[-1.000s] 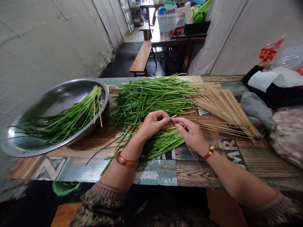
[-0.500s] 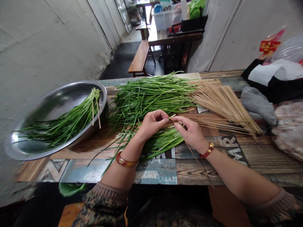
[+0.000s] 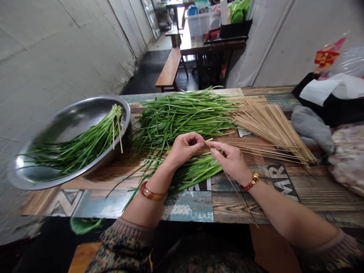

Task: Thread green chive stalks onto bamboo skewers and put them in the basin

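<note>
Over the table, my left hand [image 3: 186, 148] pinches a garlic chive [image 3: 208, 140] between thumb and forefinger, its pale cut end poking out. Close against it, my right hand [image 3: 231, 158] grips thin bamboo skewers [image 3: 241, 200], whose lower ends slant down toward the table's near edge. The fingertips nearly touch, and the exact contact of skewer and chive is too small to make out. Under my hands lies a small bunch of chives [image 3: 196, 175]. Behind stretches a bigger chive pile [image 3: 182, 115]. To its right, loose skewers [image 3: 264, 123] spread out like a fan.
At left, a steel basin [image 3: 69, 176] holds skewered chives [image 3: 91, 142]. A grey cloth-like bundle [image 3: 309, 125] and a plastic bag [image 3: 348, 157] of pale pieces sit at the right of the patterned table [image 3: 184, 206]. Beyond are a wooden bench [image 3: 169, 70] and another table [image 3: 227, 44].
The view has shifted slightly. Both hands keep nearly the same place and grip, fingertips still together at the chive's end.
</note>
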